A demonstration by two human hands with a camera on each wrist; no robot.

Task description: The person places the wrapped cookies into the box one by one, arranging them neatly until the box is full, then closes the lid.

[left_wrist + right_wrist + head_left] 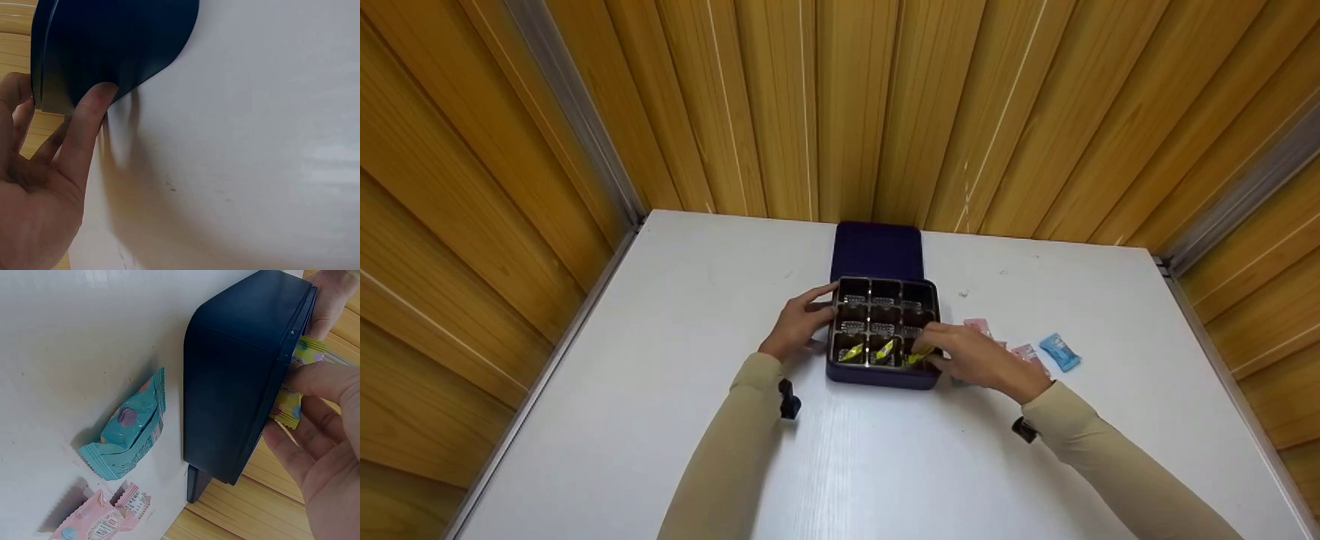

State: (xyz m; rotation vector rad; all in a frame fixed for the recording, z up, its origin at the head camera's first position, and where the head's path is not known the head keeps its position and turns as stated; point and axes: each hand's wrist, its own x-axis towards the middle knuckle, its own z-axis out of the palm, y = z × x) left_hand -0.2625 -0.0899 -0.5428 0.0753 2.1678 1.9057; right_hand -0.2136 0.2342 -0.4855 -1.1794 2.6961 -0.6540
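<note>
A dark blue tin box (885, 379) stands on the white table with its lid (877, 251) folded back behind it. Its tray has square compartments in three rows. Yellow wrapped candies (852, 352) sit in the left and middle compartments of the front row. My left hand (799, 322) grips the box's left side, the thumb (93, 107) on the outer wall and other fingers at the rim. At the front right compartment, my right hand (979, 360) pinches a yellow wrapped candy (289, 410) between thumb and fingers; it is partly hidden by the hand.
Right of the box lie pink wrapped candies (93, 517) and a teal one (126, 430) close to the box wall. A blue wrapped candy (1060, 352) rests farther right. Wooden panel walls (847, 112) enclose the back and sides of the table (675, 322).
</note>
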